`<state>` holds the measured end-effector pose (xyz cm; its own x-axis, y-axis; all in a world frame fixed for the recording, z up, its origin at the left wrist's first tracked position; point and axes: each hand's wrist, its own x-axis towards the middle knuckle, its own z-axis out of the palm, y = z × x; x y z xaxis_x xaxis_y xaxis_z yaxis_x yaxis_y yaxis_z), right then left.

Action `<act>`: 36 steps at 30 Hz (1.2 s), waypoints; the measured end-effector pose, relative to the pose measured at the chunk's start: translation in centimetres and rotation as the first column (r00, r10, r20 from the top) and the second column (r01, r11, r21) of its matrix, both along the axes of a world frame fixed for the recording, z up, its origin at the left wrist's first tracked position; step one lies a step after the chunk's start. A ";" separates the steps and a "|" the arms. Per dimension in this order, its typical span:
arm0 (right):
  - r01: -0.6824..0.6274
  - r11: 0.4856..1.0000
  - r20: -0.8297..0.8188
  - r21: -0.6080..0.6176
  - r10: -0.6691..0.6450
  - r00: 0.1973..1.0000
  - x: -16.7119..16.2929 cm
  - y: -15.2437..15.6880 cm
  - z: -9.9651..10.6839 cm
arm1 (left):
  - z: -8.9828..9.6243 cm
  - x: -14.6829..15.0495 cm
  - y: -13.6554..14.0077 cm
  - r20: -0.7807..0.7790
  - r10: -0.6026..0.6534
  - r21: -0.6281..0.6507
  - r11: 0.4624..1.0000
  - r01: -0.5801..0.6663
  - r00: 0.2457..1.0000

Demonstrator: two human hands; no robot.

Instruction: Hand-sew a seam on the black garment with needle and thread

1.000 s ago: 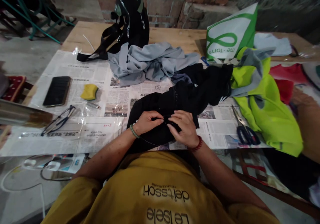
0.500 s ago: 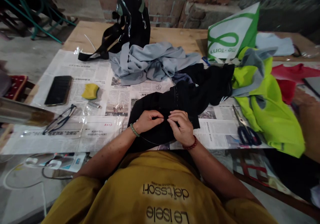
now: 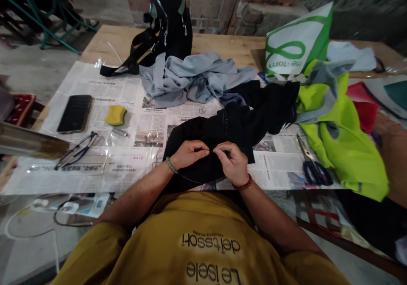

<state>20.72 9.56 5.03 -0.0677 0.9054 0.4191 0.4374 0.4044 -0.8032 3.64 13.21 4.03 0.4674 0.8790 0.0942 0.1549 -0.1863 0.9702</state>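
My left hand (image 3: 190,153), with a green bead bracelet at the wrist, is closed in a pinch over black cloth (image 3: 199,132). Thumb and index finger point right; whatever is between them is too small to make out. Almost touching those fingertips, my right hand (image 3: 233,160) is pinched too, its fingers curled in and what it holds hidden. A red bracelet circles that wrist. A thin pale thread (image 3: 190,180) curves across the cloth below my left hand. The black cloth lies bunched at the table's front edge and stretches to the upper right.
Scissors (image 3: 313,162) lie right of my hands beside a neon yellow garment (image 3: 352,145). Grey cloth (image 3: 190,77), a black bag (image 3: 174,22) and a white-green bag (image 3: 292,43) sit behind. To the left are a phone (image 3: 74,113), a sponge (image 3: 115,114), glasses (image 3: 78,151) and a bottle (image 3: 32,143).
My right hand's fingers have curled inward, and its fingertips have come down to meet the left ones. My left hand stays almost still. At the far right, the red cloth has shifted, with a green patch now showing.
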 end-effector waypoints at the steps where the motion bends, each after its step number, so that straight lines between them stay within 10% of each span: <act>1: 0.017 1.000 -0.042 -0.009 -0.017 0.999 0.0 0.1 0.3 | -0.1 0.0 0.0 -0.015 0.003 0.011 1.000 -0.003 1.000; 7: 0.156 0.986 -0.262 0.066 -0.134 0.956 1.1 1.4 3.9 | -0.5 -0.1 0.3 -0.106 0.049 0.029 0.999 -0.046 0.993; 11: -0.079 0.982 -0.400 -0.172 0.004 0.916 1.2 2.1 5.1 | -0.2 -0.2 0.3 -0.053 0.017 -0.046 0.999 -0.019 0.998; 16: -0.373 0.837 -0.702 -0.399 -0.017 0.712 1.5 3.8 5.0 | -0.1 -0.2 0.4 -0.043 -0.004 -0.045 0.999 0.002 0.999; 36: -0.096 0.922 -0.693 -0.376 -0.211 0.689 10.6 12.4 11.3 | -0.3 -0.5 0.5 -0.099 -0.003 -0.030 1.000 0.000 0.995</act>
<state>31.31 21.95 16.33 0.1672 0.9853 -0.0358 -0.3146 0.0189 -0.9490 3.09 13.70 3.77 0.4748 0.8799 0.0209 0.2505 -0.1579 0.9552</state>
